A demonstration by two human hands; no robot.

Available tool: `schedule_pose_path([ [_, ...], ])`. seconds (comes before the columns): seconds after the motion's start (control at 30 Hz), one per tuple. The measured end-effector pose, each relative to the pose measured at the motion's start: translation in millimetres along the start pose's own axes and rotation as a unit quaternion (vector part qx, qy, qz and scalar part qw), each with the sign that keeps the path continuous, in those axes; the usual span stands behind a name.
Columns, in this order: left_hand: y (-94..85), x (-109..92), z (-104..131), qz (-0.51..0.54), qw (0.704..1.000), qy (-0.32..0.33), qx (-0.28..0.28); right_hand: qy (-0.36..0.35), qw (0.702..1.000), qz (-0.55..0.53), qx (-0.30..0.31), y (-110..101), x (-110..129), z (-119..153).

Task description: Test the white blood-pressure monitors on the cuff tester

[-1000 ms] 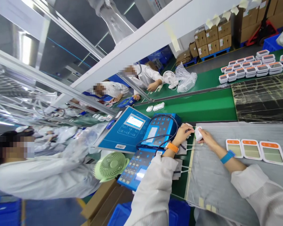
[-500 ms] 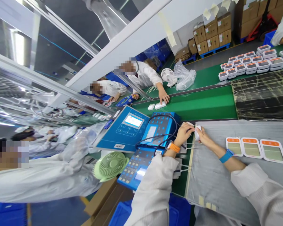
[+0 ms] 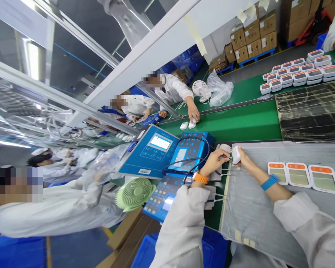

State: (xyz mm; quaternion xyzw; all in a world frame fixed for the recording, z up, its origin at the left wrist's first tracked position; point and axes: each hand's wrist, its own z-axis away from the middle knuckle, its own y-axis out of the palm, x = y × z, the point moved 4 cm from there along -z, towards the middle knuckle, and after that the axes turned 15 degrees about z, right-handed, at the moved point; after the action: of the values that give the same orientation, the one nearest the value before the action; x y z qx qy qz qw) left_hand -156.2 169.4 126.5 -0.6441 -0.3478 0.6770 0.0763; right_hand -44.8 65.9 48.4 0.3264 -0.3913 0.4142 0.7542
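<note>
My right hand, with a blue band at the wrist, holds a small white plastic device upright above the grey mat. Just left of it is my left hand, wearing an orange-strapped watch. Its fingertips are pinched close to the device, apart from it; whatever they grip is too small to make out. Behind the left fingers sits a white rounded piece. Three white-framed display units with orange strips lie in a row on the mat, right of my hands.
Blue testers with black cables and a large blue instrument stand left of my hands. A green fan is beside them. Beyond runs a green conveyor, where a co-worker's hand touches white pieces. Stacked display units stand far right.
My left fingers have drawn slightly away from the white device, which my right hand has turned to show a broader face. Across the conveyor, the co-worker's hand has shifted among the white pieces.
</note>
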Motion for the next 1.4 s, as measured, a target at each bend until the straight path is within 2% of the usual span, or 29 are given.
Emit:
schedule_pose_path([
  [0.13,11.0,4,-5,-0.043,0.998,0.028,-0.031,-0.007,1.000,0.027,-0.009,0,0,1],
  [0.27,13.1,6,-7,-0.058,0.996,0.028,-0.068,-0.025,0.999,0.034,-0.009,-1,1,2],
  [0.57,16.9,10,-2,-0.031,0.994,0.083,-0.065,-0.030,0.993,0.107,-0.047,3,-7,-5],
  [0.7,17.2,9,-1,-0.042,0.994,0.063,-0.076,-0.030,0.990,0.129,-0.046,7,-8,-6],
  [0.83,16.9,-2,-2,-0.073,0.997,0.002,-0.026,-0.034,0.985,0.160,-0.049,12,-5,-2],
  [0.93,16.6,-12,-6,-0.125,0.992,-0.029,-0.007,-0.073,0.964,0.251,-0.054,7,6,4],
  [1.03,16.3,-11,-13,-0.096,0.995,-0.035,-0.002,-0.118,0.933,0.339,-0.012,-16,26,13],
  [1.1,17.0,-6,-17,-0.033,0.999,-0.037,0.018,-0.140,0.913,0.384,0.012,-45,42,21],
  [1.13,17.0,-2,-19,-0.010,0.999,-0.038,0.026,-0.147,0.903,0.404,0.007,-62,51,25],
  [1.2,15.7,6,-22,0.007,0.998,-0.042,0.035,-0.155,0.882,0.443,-0.047,-101,66,36],
  [1.3,13.2,13,-25,0.001,0.998,-0.039,0.046,-0.153,0.815,0.540,-0.140,-147,74,60],
  [1.33,13.0,14,-25,-0.006,0.998,-0.034,0.052,-0.150,0.786,0.582,-0.145,-156,70,69],
  [1.4,13.9,15,-26,-0.031,0.998,-0.027,0.057,-0.145,0.734,0.654,-0.106,-163,53,88],
])
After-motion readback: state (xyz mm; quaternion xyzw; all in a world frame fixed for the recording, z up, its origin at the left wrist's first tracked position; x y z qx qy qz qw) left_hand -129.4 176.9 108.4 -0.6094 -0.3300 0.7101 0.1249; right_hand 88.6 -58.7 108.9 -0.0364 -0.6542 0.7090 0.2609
